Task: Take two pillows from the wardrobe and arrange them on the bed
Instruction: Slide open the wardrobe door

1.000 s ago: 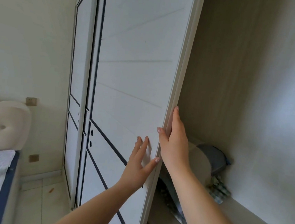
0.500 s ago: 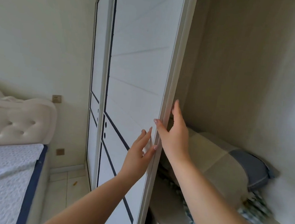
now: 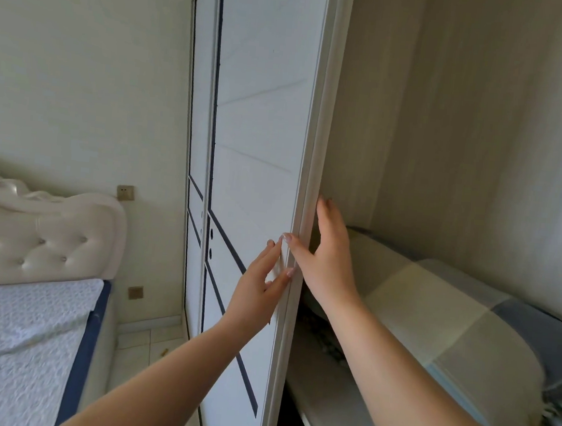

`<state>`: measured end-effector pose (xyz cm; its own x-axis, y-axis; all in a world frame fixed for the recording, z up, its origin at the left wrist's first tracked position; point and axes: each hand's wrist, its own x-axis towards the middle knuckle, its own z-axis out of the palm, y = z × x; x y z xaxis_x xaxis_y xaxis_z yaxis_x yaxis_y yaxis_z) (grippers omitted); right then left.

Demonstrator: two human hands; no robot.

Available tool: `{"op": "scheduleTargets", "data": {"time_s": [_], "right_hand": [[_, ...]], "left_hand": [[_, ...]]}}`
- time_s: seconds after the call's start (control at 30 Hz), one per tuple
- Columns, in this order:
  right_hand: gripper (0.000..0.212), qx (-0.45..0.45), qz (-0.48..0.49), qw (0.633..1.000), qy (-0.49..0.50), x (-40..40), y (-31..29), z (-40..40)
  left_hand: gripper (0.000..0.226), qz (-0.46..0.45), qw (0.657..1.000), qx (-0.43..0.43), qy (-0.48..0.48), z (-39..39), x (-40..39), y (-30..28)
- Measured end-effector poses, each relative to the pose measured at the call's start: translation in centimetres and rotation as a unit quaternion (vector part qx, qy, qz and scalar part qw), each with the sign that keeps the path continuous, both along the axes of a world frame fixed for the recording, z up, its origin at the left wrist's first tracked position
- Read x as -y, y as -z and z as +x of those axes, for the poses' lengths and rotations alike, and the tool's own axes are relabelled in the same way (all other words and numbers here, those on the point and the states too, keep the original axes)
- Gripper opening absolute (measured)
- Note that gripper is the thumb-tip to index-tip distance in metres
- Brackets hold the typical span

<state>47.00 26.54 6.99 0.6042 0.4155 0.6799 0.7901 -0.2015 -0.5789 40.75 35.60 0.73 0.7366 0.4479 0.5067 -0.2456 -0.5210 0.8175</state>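
Head view: the left hand lies flat, fingers straight, on the front of the wardrobe door. Just right of it, the right hand grips the door's edge, thumb in front, fingers behind. Right of that hand, 1 checked pillow lies inside the wardrobe.

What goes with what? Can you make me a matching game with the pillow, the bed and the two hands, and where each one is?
Things:
1. pillow
2. left hand
3. right hand
4. bed

Places:
A. flat against the front of the wardrobe door
B. lying on the shelf inside the wardrobe
C. at the far left, by the tufted headboard
D. gripping the door's edge, thumb in front

Pairs: 1-B, 2-A, 3-D, 4-C.
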Motion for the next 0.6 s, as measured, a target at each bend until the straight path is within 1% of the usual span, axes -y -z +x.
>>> {"op": "scheduleTargets", "data": {"time_s": [0.37,0.6], "right_hand": [[0.077,0.016,-0.036,0.999,0.02,-4.4,-0.3,2.3],[0.077,-0.015,-0.029,0.999,-0.007,-5.9,-0.2,3.1]], "left_hand": [[0.053,0.005,1.0,0.003,-0.004,2.6,-4.6,-0.1],[0.054,0.003,1.0,0.009,-0.001,3.5,-5.9,-0.1]]}}
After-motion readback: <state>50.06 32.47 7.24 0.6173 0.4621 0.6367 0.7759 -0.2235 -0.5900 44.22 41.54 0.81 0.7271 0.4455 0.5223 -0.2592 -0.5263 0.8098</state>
